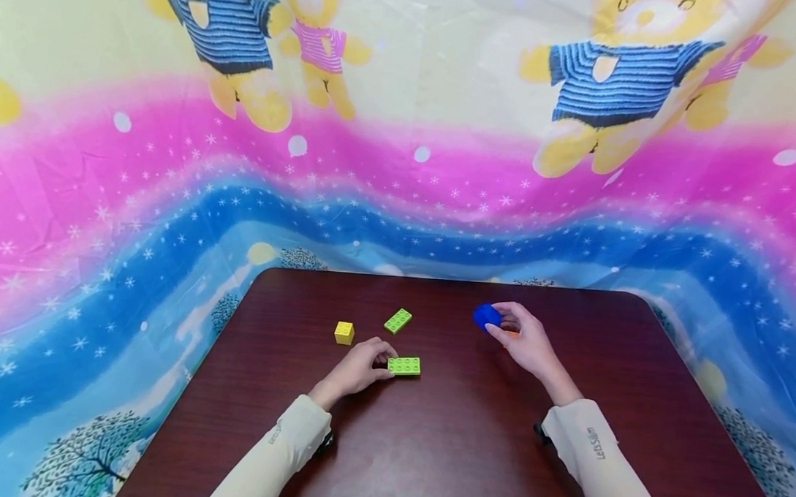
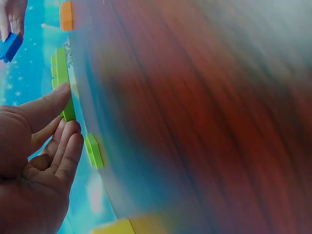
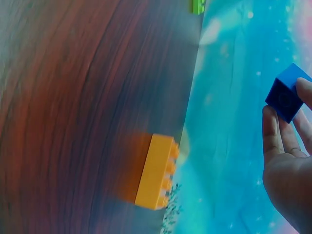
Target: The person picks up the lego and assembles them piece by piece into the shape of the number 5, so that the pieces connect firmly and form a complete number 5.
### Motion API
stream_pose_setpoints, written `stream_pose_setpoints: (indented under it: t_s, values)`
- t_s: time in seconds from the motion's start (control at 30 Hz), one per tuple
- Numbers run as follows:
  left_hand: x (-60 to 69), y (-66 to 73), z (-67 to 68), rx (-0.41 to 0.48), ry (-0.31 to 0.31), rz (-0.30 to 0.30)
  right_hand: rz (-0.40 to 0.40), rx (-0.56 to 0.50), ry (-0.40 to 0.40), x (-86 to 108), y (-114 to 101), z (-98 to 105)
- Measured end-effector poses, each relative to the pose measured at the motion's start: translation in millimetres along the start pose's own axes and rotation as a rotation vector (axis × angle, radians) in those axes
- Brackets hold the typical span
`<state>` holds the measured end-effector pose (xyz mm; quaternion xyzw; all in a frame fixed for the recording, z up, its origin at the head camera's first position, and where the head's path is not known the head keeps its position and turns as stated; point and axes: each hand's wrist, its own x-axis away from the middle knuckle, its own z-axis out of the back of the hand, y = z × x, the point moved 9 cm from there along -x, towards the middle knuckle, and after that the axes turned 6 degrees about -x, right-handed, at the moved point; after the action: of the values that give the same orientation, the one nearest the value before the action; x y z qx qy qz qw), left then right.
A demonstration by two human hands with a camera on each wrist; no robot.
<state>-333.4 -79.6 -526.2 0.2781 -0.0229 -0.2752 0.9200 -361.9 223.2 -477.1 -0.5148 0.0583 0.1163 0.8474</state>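
Note:
A flat light green building brick with studs on top lies near the table's middle; my left hand pinches its left end between thumb and fingers. In the left wrist view the thumb presses the near end of this green brick. Above the table at the right, my right hand holds a blue brick by thumb and fingertips. The right wrist view shows the blue brick raised, its hollow underside partly visible. An orange brick rests on the table below, mostly hidden by the right hand in the head view.
A yellow brick sits left of the left hand. Another flat green brick lies farther back, turned at an angle. The dark brown table ends at a printed cloth with bears hanging behind it.

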Motion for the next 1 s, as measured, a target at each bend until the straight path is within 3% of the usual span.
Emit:
stream_pose_setpoints:
  t_s: [0.37, 0.53, 0.8, 1.0]
  values:
    - [-16.0, 21.0, -18.1, -0.004, -0.038, -0.006, 0.023, -0.037, -0.030, 7.9, -19, -24]
    - [-20.6, 24.6, -24.2, 0.004, -0.054, 0.003, 0.013, -0.088, -0.055, 11.0, -21, -35]
    - [-29.6, 33.7, -30.1, -0.021, -0.040, -0.044, -0.029, -0.197, -0.105, 14.6, -21, -50]
    - [-34.8, 34.8, -36.8, -0.019, -0.058, -0.026, 0.004, -0.244, -0.159, 17.8, -23, -58]
